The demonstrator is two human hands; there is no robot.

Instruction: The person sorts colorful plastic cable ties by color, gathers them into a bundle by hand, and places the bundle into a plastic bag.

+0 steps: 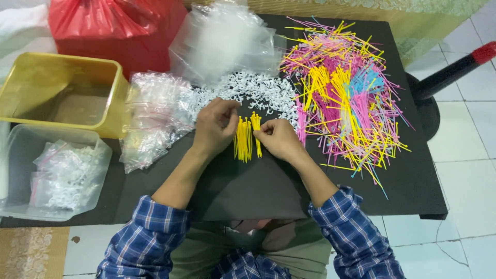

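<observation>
Here, left hand (216, 125) and right hand (277, 138) both pinched on yellow cable ties (244, 138).

Looks like a home setup for small piecework, not a proper workshop. White floor tiles (465, 170) with a cracked one at 5 o'clock, a lace-edged mat (31, 253) at 7 o'clock and patterned cloth (413, 10) at 1 o'clock. The low black counter (408, 191) carries a big heap of coloured cable ties (346, 98), small white plastic clips (253, 90), clear baggies (155, 119), plus a yellow tub (62, 93) and clear tub (51, 175) at 9 o'clock. Could be a back room, hard to tell.
</observation>
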